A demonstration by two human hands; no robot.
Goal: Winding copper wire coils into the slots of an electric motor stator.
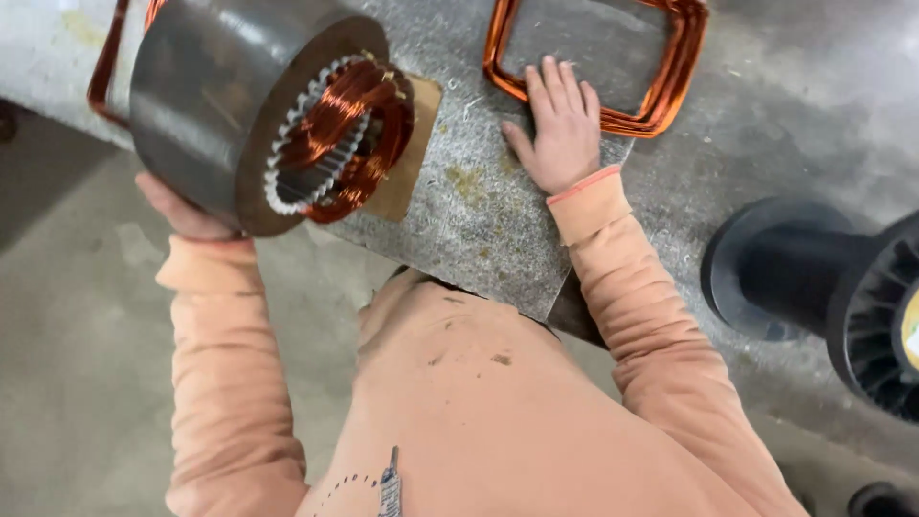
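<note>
1. Copper wire fills part of the slots of a grey steel motor core point(230, 105), which stands on its side at the near left edge of a grey work slab point(479, 211), steadied by the left hand point(182, 213) cupped against its near side.
2. Right hand point(563, 129) lies flat and open on the slab, fingertips touching a loose copper coil point(661, 96) at the far right.
3. Winding looks partly done; fitting that coil would call for a careful grip and lining it up with empty slots.
4. Black spool point(823, 287) rests at right.

Grey concrete floor point(67, 383), worn workbench point(479, 220)
</note>
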